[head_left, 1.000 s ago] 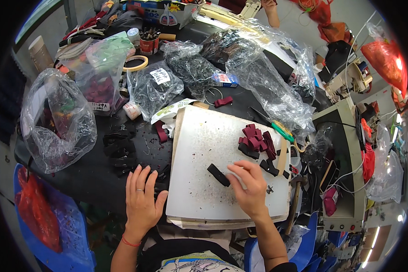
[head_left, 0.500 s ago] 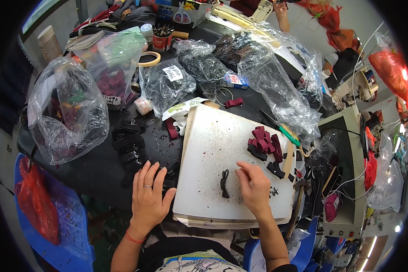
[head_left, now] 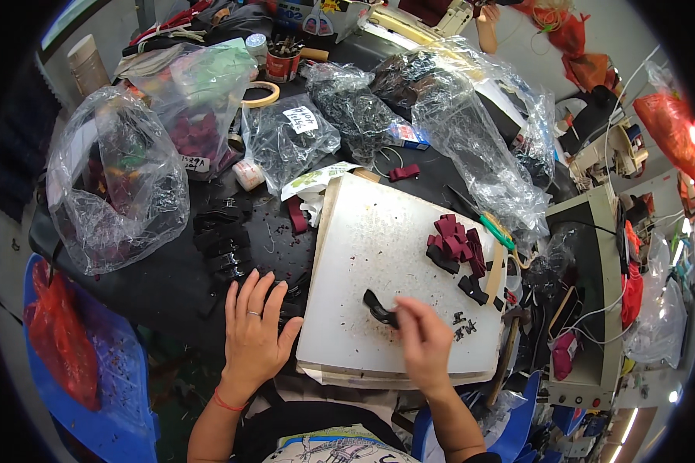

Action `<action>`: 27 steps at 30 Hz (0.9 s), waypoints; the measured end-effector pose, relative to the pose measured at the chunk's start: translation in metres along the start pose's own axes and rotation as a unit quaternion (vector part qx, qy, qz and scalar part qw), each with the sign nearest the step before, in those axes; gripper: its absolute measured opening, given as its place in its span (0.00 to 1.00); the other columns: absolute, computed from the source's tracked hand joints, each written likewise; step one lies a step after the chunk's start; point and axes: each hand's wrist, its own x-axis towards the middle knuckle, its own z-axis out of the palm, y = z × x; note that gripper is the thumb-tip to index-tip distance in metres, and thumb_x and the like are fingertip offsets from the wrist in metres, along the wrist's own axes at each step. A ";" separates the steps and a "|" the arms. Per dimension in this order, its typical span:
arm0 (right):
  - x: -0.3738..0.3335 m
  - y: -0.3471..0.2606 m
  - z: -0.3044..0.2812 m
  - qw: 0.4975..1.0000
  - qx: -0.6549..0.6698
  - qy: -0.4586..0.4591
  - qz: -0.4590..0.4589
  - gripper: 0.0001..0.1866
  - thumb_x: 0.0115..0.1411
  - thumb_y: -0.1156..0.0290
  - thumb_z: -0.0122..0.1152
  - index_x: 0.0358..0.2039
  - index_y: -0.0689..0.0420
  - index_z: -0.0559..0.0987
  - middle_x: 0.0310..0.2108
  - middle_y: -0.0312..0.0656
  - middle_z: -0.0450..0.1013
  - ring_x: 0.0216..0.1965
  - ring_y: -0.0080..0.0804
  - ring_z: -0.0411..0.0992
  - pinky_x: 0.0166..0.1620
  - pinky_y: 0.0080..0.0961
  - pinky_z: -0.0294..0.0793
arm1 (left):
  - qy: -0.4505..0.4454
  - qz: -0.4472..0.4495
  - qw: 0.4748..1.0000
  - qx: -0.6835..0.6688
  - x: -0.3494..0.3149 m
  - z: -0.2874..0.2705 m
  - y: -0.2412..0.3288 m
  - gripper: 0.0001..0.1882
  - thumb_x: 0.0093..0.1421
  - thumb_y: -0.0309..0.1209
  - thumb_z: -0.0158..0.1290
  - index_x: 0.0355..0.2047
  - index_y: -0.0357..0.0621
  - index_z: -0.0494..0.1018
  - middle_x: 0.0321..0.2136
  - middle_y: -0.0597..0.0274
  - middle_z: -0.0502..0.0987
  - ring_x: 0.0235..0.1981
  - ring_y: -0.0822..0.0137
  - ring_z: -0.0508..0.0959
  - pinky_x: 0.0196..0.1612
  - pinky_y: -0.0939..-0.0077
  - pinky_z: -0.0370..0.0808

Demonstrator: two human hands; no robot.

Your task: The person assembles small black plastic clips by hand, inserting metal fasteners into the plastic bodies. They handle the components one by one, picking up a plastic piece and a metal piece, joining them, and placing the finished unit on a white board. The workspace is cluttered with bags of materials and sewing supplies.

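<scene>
My right hand (head_left: 426, 339) pinches one end of a folded black fabric band (head_left: 377, 307) between thumb and fingers. The band's other end points left, over the white board (head_left: 363, 231). My left hand (head_left: 255, 330) lies with its fingers spread at the table's near edge, beside the board; black pieces lie partly under its fingers. Just beyond it is a row of bundled black bands (head_left: 225, 235). On the board's right side sit a pile of burgundy ribbon loops (head_left: 452, 241), black fabric pieces (head_left: 472, 290) and several tiny black hardware pieces (head_left: 463, 327).
Green-handled scissors (head_left: 496, 230) lie by the board's far right corner. Clear plastic bags (head_left: 116, 185) cover the table's left and back. A tape roll (head_left: 261, 94) and a red tin (head_left: 283, 62) stand behind. A blue chair (head_left: 123, 370) is at the left.
My right hand has closed on the black band that lay on the board, and the band is now turned and tilted. The left hand keeps its place.
</scene>
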 end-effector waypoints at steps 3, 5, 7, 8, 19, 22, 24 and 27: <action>0.010 0.011 -0.011 0.987 0.082 0.002 0.138 0.09 0.58 0.82 0.60 0.40 0.60 0.80 0.32 0.40 0.72 0.24 0.21 0.71 0.27 0.18 0.70 | -0.001 0.000 1.000 0.000 0.000 0.000 0.001 0.26 0.59 0.40 0.56 0.53 0.38 0.68 0.55 0.48 0.67 0.59 0.46 0.63 0.63 0.44 0.56; 0.015 0.016 -0.014 0.998 -0.056 0.024 0.026 0.09 0.58 0.82 0.60 0.39 0.60 0.80 0.31 0.40 0.72 0.23 0.21 0.70 0.27 0.17 0.70 | 0.001 0.002 1.000 0.002 0.000 0.000 0.000 0.26 0.59 0.39 0.56 0.53 0.37 0.68 0.55 0.48 0.67 0.59 0.46 0.63 0.63 0.44 0.56; 0.015 0.018 -0.020 0.993 -0.110 0.032 -0.025 0.09 0.58 0.82 0.60 0.39 0.60 0.80 0.31 0.40 0.72 0.23 0.21 0.70 0.26 0.17 0.69 | -0.006 -0.001 1.000 -0.005 0.000 0.001 0.001 0.25 0.60 0.38 0.54 0.54 0.37 0.67 0.56 0.48 0.66 0.60 0.46 0.62 0.64 0.45 0.54; 0.014 0.018 -0.024 0.995 -0.094 0.030 -0.021 0.09 0.57 0.82 0.61 0.39 0.60 0.80 0.32 0.41 0.72 0.23 0.22 0.70 0.26 0.18 0.69 | -0.008 -0.003 1.000 -0.006 -0.001 0.001 0.001 0.25 0.60 0.37 0.53 0.54 0.37 0.66 0.56 0.48 0.66 0.61 0.46 0.62 0.65 0.45 0.54; 0.002 -0.001 0.004 0.982 -0.159 0.020 -0.102 0.16 0.50 0.79 0.69 0.42 0.60 0.80 0.34 0.43 0.73 0.31 0.33 0.71 0.34 0.24 0.71 | -0.001 -0.012 1.000 0.000 -0.001 -0.001 0.000 0.27 0.55 0.38 0.58 0.53 0.38 0.68 0.54 0.48 0.67 0.60 0.47 0.63 0.63 0.45 0.55; 0.009 0.008 0.006 0.982 -0.153 -0.006 -0.107 0.18 0.49 0.78 0.70 0.43 0.61 0.79 0.34 0.46 0.73 0.35 0.41 0.71 0.38 0.32 0.72 | 0.012 0.007 1.000 -0.026 0.003 0.001 0.001 0.27 0.54 0.36 0.58 0.53 0.38 0.68 0.55 0.48 0.67 0.60 0.45 0.64 0.63 0.46 0.58; 0.026 -0.006 0.009 0.988 -0.111 -0.031 -0.101 0.19 0.49 0.78 0.70 0.43 0.61 0.79 0.34 0.45 0.73 0.35 0.40 0.70 0.38 0.32 0.71 | 0.030 0.011 0.998 -0.048 0.003 0.001 -0.001 0.27 0.54 0.36 0.59 0.53 0.38 0.69 0.54 0.48 0.68 0.59 0.44 0.65 0.62 0.49 0.62; 0.069 -0.048 0.057 0.953 -0.048 -0.104 -0.279 0.19 0.47 0.78 0.69 0.42 0.58 0.80 0.34 0.42 0.73 0.34 0.40 0.70 0.38 0.32 0.71 | 0.030 -0.008 0.999 -0.043 -0.003 -0.003 -0.006 0.27 0.55 0.37 0.60 0.52 0.37 0.69 0.51 0.48 0.70 0.58 0.43 0.66 0.59 0.55 0.66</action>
